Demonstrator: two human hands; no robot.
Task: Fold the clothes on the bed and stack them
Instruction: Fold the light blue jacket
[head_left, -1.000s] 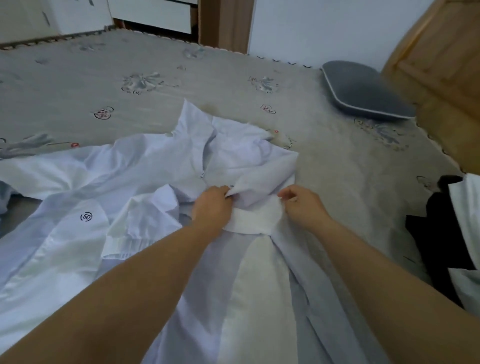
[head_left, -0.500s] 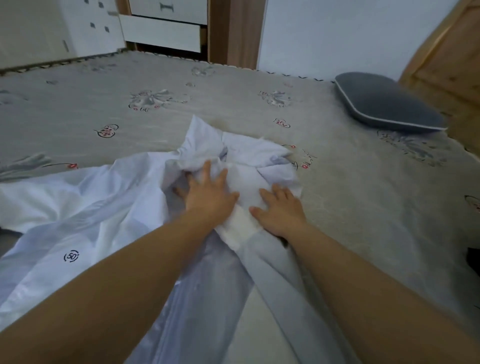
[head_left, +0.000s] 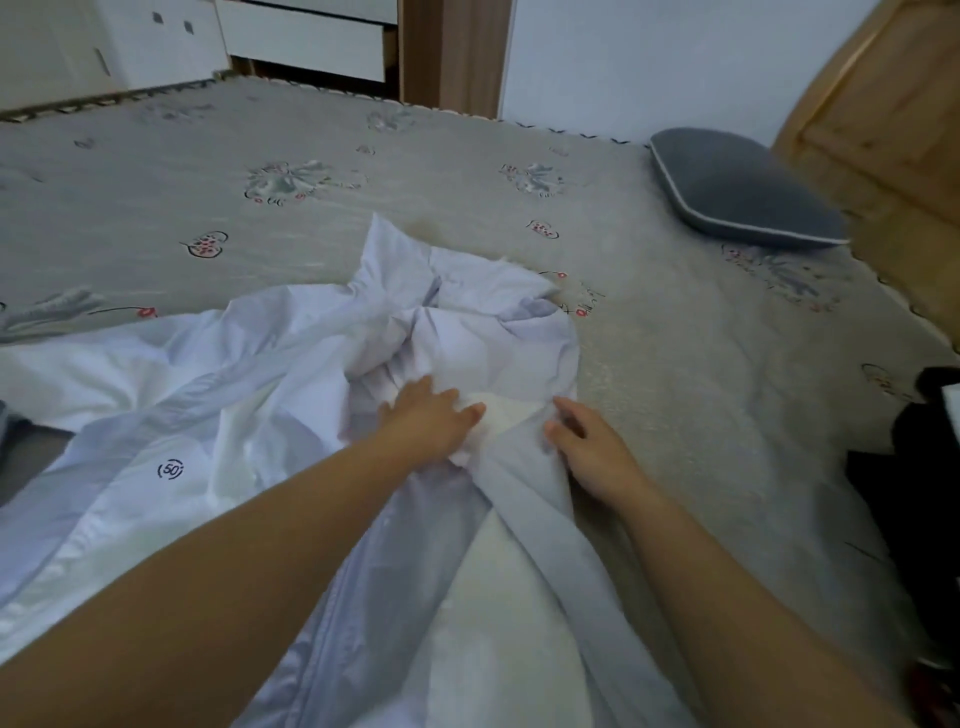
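The pale blue and white cotton shirt (head_left: 291, 415) lies spread and rumpled on the grey floral-print bedspread (head_left: 467, 171), its bunched collar end just beyond the fingertips and its body trailing back under both forearms. The left hand (head_left: 426, 421) rests flat on the cloth, fingers straight and slightly spread, pressing a white inner panel. The right hand (head_left: 592, 447) sits just beside it on the shirt's right edge, fingers loosely curled and touching the fabric; whether they pinch a fold cannot be told

The step in hand appears to be flattening the collar region before the first fold. To do it well:
- Keep the left palm down as an anchor
- Sweep the right fingers outward, away from the left fingertips, to draw out the creases ahead of them
- Square the front edges before folding any sleeve

Beyond the fingers to the right lies a dark grey piped cushion (head_left: 743, 192); a black garment (head_left: 914, 467) lies well apart at the right
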